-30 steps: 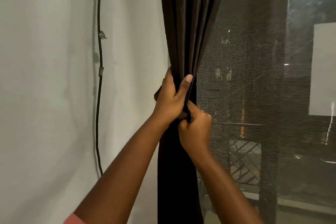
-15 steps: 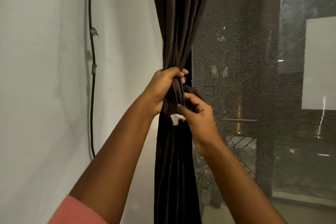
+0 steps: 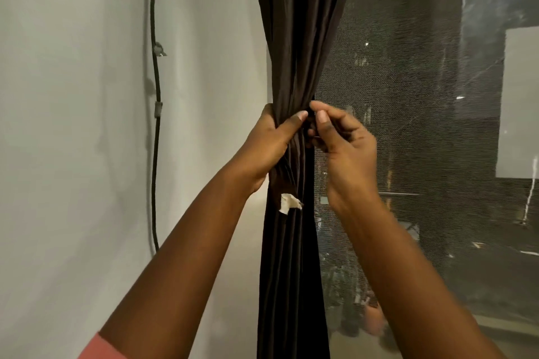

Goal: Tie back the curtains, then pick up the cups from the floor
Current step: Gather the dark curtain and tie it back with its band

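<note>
- left hand (image 3: 269, 141): grip wrapped round the gathered dark curtain (image 3: 294, 52).
- right hand (image 3: 344, 140): grip pinching the curtain's right edge.
- white tag (image 3: 288, 203) just below the hands.
- farther left, a cable (image 3: 156, 137) on the wall (image 3: 73, 125); mesh window (image 3: 408, 125) far right.

Centre of frame: the curtain (image 3: 294, 52) hangs bunched in a column, my left hand (image 3: 269, 144) gripping it, my right hand (image 3: 339, 140) pinching at its right edge. Left of the curtain the wall (image 3: 73, 125) closes off the side; a cable (image 3: 156, 125) runs down it, clipped. Bare wall lies between cable and curtain. Right of frame the mesh screen (image 3: 408, 154) blocks passage behind my right hand. A pale tag (image 3: 287, 202) sticks out below my left wrist.
</note>
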